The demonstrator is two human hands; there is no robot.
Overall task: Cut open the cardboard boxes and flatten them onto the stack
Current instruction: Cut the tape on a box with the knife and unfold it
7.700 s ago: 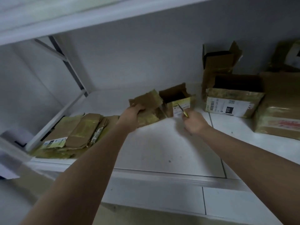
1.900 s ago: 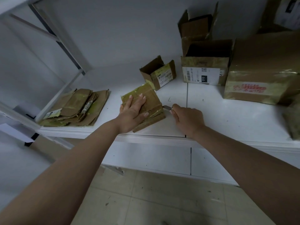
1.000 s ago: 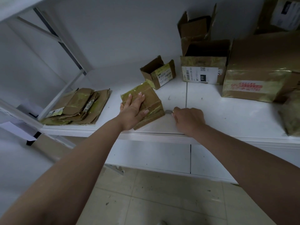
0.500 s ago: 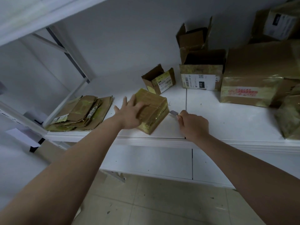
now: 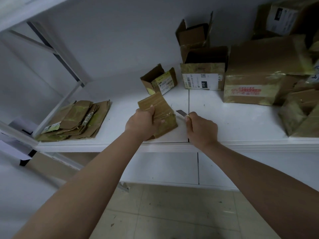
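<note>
My left hand grips a small taped cardboard box, tilted up on the white shelf near its front edge. My thumb lies over the box's top face. Just right of the box, my right hand holds a utility knife with its blade pointing up-left toward the box's right corner, a small gap apart. A stack of flattened boxes lies at the shelf's left end.
An open small box stands behind the held one. Further right are an open labelled box, a flapped box behind it, a large taped box and more boxes at the far right. A metal frame post rises at left.
My left hand went from pressing flat on the box to gripping it and tipping it up on the shelf. The right hand with the knife lifted slightly beside it.
</note>
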